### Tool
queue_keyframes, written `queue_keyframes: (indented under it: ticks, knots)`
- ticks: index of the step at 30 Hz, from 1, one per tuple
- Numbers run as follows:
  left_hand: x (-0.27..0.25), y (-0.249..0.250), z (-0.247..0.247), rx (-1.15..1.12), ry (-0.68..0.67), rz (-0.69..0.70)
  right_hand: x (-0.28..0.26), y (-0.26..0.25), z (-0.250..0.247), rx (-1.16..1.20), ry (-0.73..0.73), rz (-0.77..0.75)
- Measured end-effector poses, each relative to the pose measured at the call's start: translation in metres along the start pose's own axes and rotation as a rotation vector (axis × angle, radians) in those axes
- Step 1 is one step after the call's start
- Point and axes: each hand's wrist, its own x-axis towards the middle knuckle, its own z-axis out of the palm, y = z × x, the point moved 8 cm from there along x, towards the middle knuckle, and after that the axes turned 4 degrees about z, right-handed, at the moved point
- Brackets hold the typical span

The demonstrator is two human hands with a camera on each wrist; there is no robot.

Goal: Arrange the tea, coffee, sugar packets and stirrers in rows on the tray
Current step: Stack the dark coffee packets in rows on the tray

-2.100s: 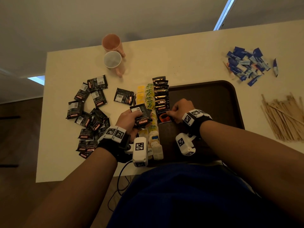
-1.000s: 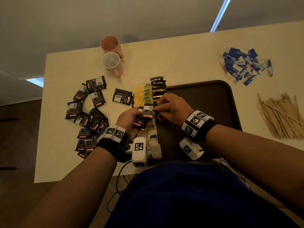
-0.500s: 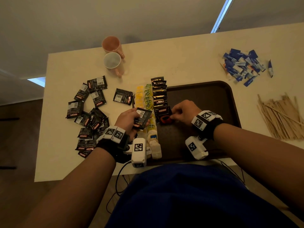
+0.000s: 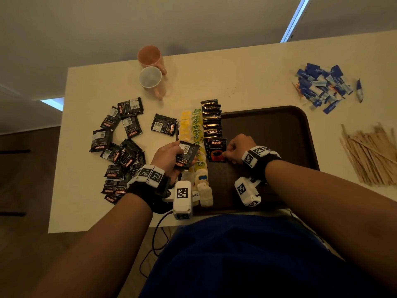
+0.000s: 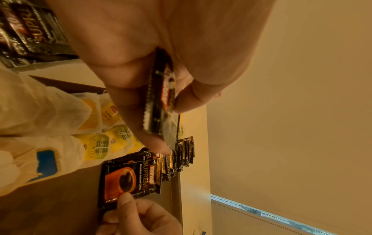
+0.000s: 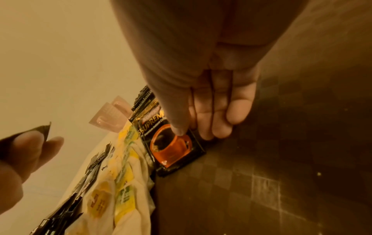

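Note:
A brown tray (image 4: 268, 136) carries rows of tea bags (image 4: 194, 130) and an overlapping row of black coffee sachets (image 4: 211, 119) along its left side. My right hand (image 4: 226, 154) pinches the nearest coffee sachet (image 4: 216, 150) of that row, flat on the tray; its thumb (image 6: 178, 127) lies on the sachet (image 6: 175, 146), the other fingers at its right edge. My left hand (image 4: 182, 155) grips a small stack of coffee sachets (image 4: 187, 154) above the tea bags, seen edge-on (image 5: 161, 101) in the left wrist view. Blue sugar packets (image 4: 322, 87) and wooden stirrers (image 4: 369, 151) lie on the table to the right.
Several loose coffee sachets (image 4: 120, 143) are scattered on the table left of the tray. Two cups (image 4: 150, 78) stand at the far edge. The right part of the tray is bare. The table's near edge runs just below my wrists.
My right hand took a sachet from the stack in my left hand and laid it at the near end of the coffee row. The left hand kept its stack.

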Motion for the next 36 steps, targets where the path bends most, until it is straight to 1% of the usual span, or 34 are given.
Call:
queue_keyframes:
  ticks: [3,13,20,25,27,30,32,36]
  knots:
    - [0.0,0.001,0.0,-0.002,-0.002,0.0,0.002,-0.002,0.001,-0.023,0.01,0.007]
    - [0.001,0.002,-0.002,0.001,0.024,0.014,0.0,-0.004,0.003,-0.022,-0.044,0.004]
    - [0.0,0.002,0.0,0.006,0.019,0.008,-0.001,-0.001,0.006,-0.039,-0.049,0.06]
    - [-0.001,0.004,-0.002,0.007,0.024,0.005,-0.001,-0.006,0.01,-0.075,-0.069,0.058]
    - [0.0,0.004,-0.002,0.008,0.028,0.007,0.001,-0.005,0.008,-0.096,-0.059,0.068]
    - [0.001,0.003,-0.004,0.011,0.041,0.01,0.003,-0.001,0.0,-0.119,-0.006,0.078]
    - [0.001,0.001,-0.005,0.015,0.05,0.005,0.002,-0.002,-0.002,-0.124,0.013,0.063]
    - [0.002,0.0,-0.003,0.026,0.055,0.005,-0.001,-0.007,-0.001,-0.121,0.002,0.011]
